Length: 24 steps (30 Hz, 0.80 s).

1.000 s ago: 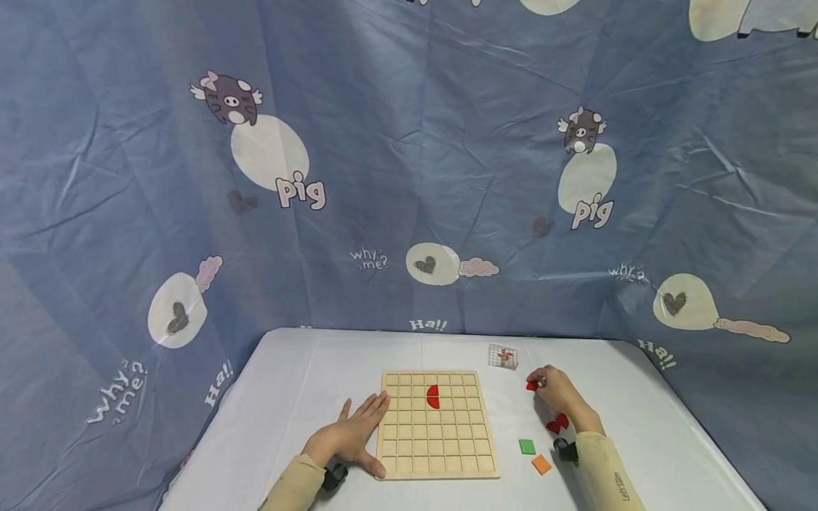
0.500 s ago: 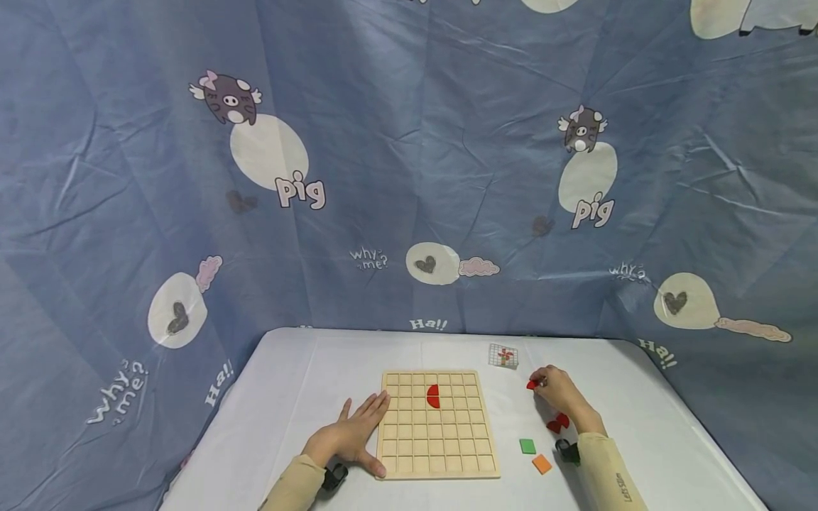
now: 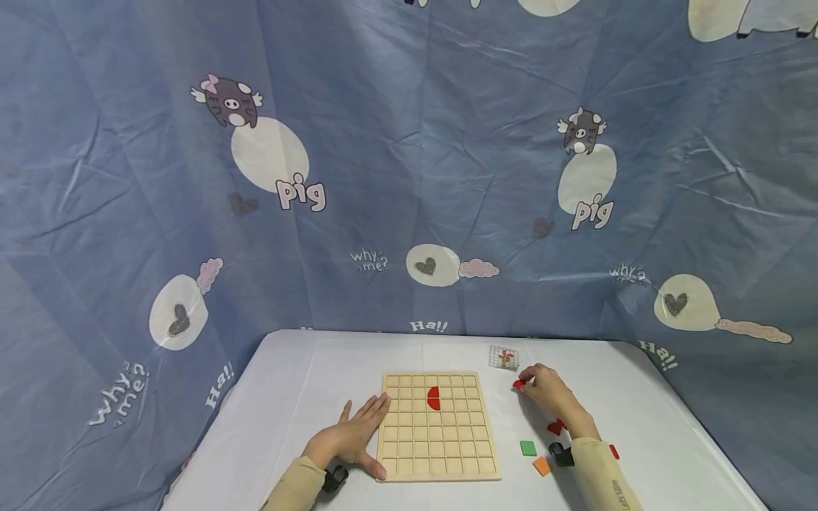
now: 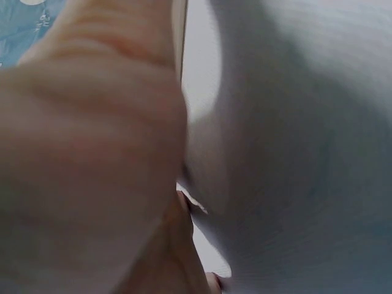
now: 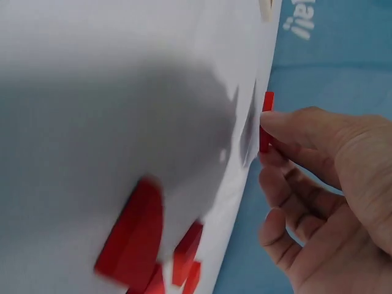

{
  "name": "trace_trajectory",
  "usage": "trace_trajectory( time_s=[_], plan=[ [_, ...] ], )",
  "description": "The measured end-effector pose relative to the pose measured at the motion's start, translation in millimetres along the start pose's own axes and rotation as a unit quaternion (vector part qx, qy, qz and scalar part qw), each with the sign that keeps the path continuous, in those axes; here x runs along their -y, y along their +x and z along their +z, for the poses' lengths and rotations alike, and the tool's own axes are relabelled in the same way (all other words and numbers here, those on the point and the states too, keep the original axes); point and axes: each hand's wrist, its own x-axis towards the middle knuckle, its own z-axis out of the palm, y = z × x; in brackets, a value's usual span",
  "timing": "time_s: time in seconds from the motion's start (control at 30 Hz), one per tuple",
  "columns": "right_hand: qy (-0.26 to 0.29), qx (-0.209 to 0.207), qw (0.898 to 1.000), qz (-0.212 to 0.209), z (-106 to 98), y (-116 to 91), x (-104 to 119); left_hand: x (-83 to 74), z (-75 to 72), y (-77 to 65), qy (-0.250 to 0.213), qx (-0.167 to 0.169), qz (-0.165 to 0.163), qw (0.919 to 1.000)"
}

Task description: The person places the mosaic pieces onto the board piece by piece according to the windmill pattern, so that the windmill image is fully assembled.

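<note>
A white-covered desk (image 3: pixel 287 394) carries an orange tile (image 3: pixel 542 466) and, slightly farther, a green tile (image 3: pixel 527 448) at near right. The left hand (image 3: pixel 348 436) lies spread, touching the left edge of a wooden grid board (image 3: pixel 442 452). Farther, right of the board, the right hand (image 3: pixel 549 392) pinches a red piece (image 3: pixel 518 384) in its thumb-and-finger grip, near a printed card (image 3: pixel 503 357). Beyond hangs a blue curtain (image 3: pixel 396 142).

1. A nook screened by blue fabric (image 3: pixel 396 177) is seen; whether it is set in a home, a lab or elsewhere cannot be told.
2. The fabric, printed with cartoon pigs (image 3: pixel 231 101) and "why me?", is hung behind the white table's (image 3: pixel 287 390) far edge and along both sides.
3. A gridded wooden board (image 3: pixel 437 448) is laid between the left and right edges.
</note>
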Motion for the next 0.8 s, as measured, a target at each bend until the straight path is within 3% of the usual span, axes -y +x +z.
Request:
trace_trajectory(
  time_s=[0.17, 0.47, 0.8],
  plan=[
    [0.001, -0.013, 0.999, -0.034, 4.5, -2.1, 17.5, -0.1, 0.4, -0.3, 0.004, 0.0, 0.001, 1.0],
    [0.0, -0.027, 0.989, -0.143, 21.0, -6.7, 56.9, -0.2, 0.7, -1.2, 0.009, -0.002, -0.001, 1.0],
    [0.004, 0.018, 0.98, -0.196, 36.7, -9.7, 92.3, -1.2, -1.0, -2.4, 0.006, -0.002, -0.001, 1.0]
  ],
)
